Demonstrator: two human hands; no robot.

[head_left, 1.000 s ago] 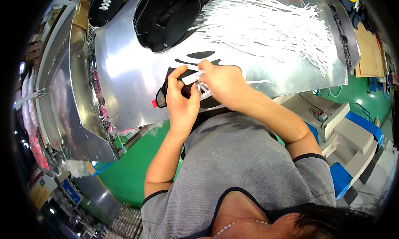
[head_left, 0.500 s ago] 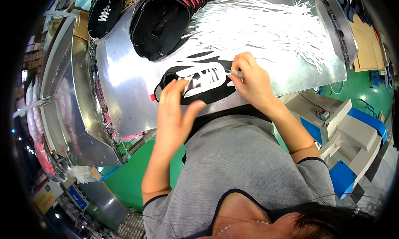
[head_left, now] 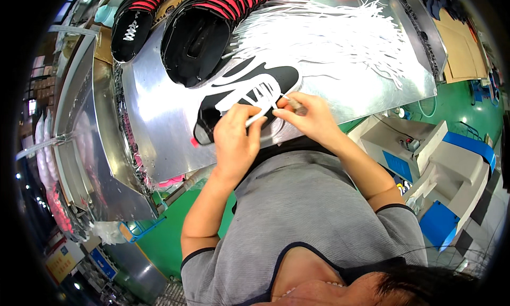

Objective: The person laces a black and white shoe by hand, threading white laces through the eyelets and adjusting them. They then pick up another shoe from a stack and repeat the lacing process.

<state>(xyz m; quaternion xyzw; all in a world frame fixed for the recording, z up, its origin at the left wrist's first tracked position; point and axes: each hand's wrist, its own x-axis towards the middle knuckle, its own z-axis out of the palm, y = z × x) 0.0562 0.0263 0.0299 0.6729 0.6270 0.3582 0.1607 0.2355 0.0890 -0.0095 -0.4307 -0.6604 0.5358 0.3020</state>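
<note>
A black-and-white shoe upper (head_left: 292,78) lies on the metal table in front of me, its toe pointing to the far right. White lace crosses its opening in several rows. My left hand (head_left: 237,141) pinches the near white eyelet edge of the upper between thumb and fingers. Just right of it, my right hand (head_left: 311,117) is closed around a small tool with a brownish handle (head_left: 299,109). The tool's thin tip is at the eyelet edge, and its exact shape is too small to tell. A bit of white lace shows by the right fingertips.
A large spread of white laces (head_left: 324,37) covers the far right of the metal table (head_left: 151,114). Two stacks of black-and-red shoe uppers (head_left: 178,51) stand at the far left. Cardboard (head_left: 462,53) and a grey-and-blue machine housing (head_left: 457,162) are at the right.
My left hand has gone from spread fingers to a pinch on the eyelet edge. My right hand and tool have moved down and left from the toe end. The upper has turned slightly.
</note>
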